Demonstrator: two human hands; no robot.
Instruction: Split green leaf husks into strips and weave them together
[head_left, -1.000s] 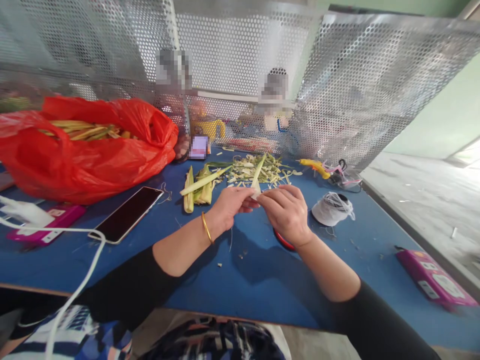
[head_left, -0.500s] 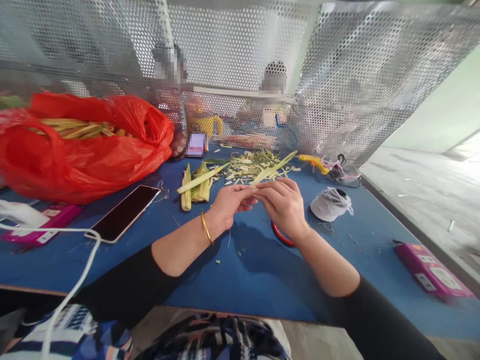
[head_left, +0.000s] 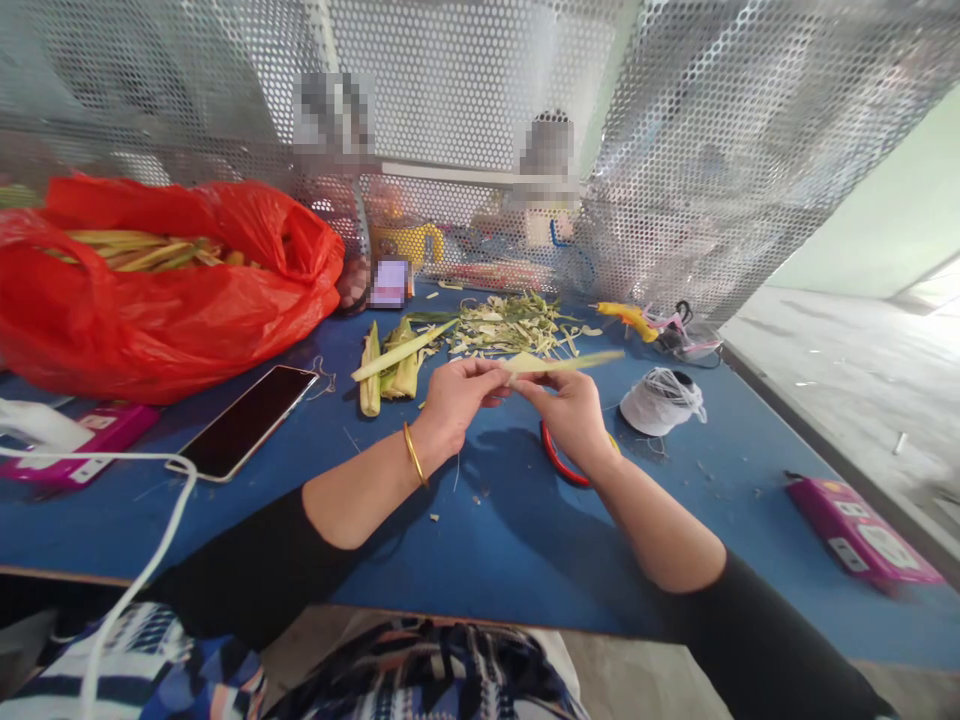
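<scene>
A pale green strip of plant leaf (head_left: 592, 360) is pinched between my two hands above the blue table, its long end pointing right. My left hand (head_left: 459, 400), with a gold bangle on the wrist, closes its thumb and fingers on the strip's near end. Beside it, my right hand (head_left: 570, 405) grips the same strip with fingertips almost touching the left ones. Below the right wrist lies a red ring-shaped thing (head_left: 555, 460), partly hidden by the arm. Cut stalk pieces (head_left: 405, 370) rest left of the hands, and a heap of leaf scraps (head_left: 510, 325) lies behind them.
A red plastic bag (head_left: 172, 330) of stalks fills the left back. A phone (head_left: 247, 420) and a purple box (head_left: 112, 445) lie left. At right are a spool of white thread (head_left: 660, 400), a yellow-handled tool (head_left: 626, 318) and another purple box (head_left: 862, 530). Perforated sheeting (head_left: 480, 90) stands behind.
The strip's free end has swung down to the right, from slanting upward to nearly level. My right hand has turned slightly; both hands stay together in about the same place.
</scene>
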